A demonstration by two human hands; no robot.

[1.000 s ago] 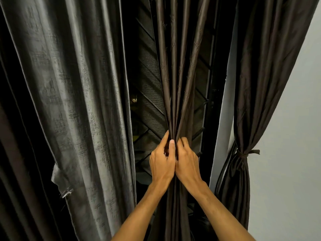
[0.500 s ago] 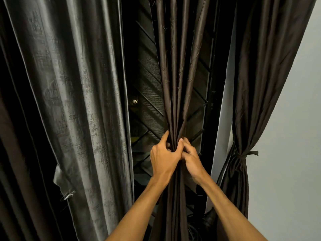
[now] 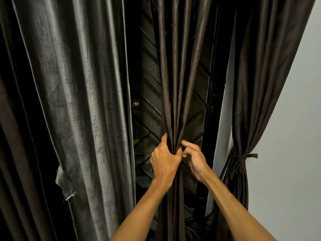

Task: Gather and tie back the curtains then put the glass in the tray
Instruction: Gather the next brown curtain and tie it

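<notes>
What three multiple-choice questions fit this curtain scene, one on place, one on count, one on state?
1. Where does the tied curtain hang? A) far left B) middle C) right, beside the wall
2. How many hands are on the middle curtain? A) none B) one C) two
3. The middle curtain is: A) tied back B) bunched, untied C) spread flat

1 C: its band cinches it by the wall.
2 C: left hand and right hand both grip its folds.
3 B: folds gathered in the hands, no band.
</notes>
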